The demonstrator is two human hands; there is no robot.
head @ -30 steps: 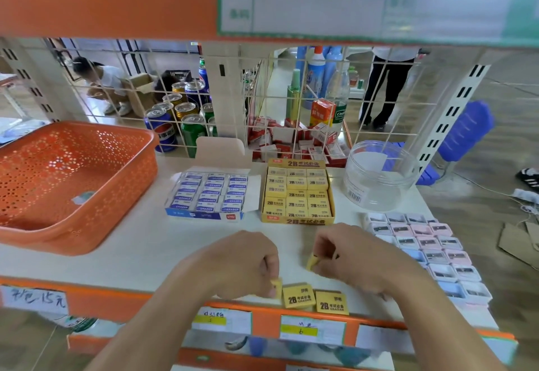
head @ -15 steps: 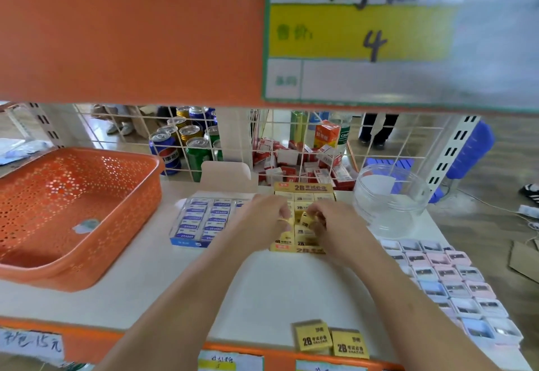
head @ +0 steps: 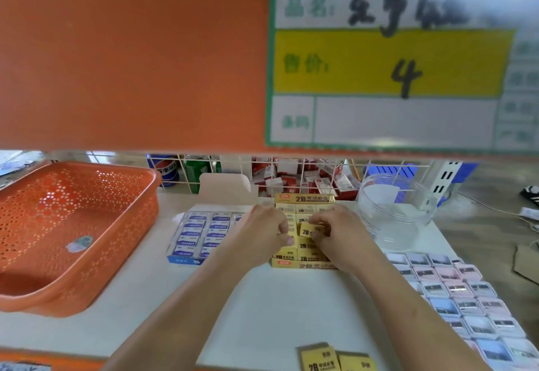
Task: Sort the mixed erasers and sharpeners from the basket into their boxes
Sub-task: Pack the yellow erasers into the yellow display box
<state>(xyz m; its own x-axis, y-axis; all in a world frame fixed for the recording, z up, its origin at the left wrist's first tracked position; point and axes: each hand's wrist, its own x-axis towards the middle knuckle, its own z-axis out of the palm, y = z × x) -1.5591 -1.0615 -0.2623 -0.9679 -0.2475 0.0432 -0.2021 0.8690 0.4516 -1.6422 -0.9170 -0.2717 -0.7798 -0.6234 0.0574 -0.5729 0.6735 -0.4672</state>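
Both hands are over the yellow 2B eraser box at the middle of the white shelf. My right hand pinches a yellow 2B eraser tilted above the box's rows. My left hand has its fingers curled at the box's left side, touching the erasers; whether it holds one is hidden. Left of it stands the blue eraser box, filled with blue-white erasers. Two loose yellow erasers lie at the shelf's front edge. The orange basket sits at the left, holding one small grey item.
Rows of pastel sharpeners lie along the right side of the shelf. A clear plastic tub stands at the back right. A wire grid with cans and red boxes behind it closes the back. An orange upper shelf with a price label hangs overhead.
Both hands went from the shelf's front edge, each with a yellow eraser, forward to the yellow box. The camera tilted down and closer; two loose erasers stayed at the front.
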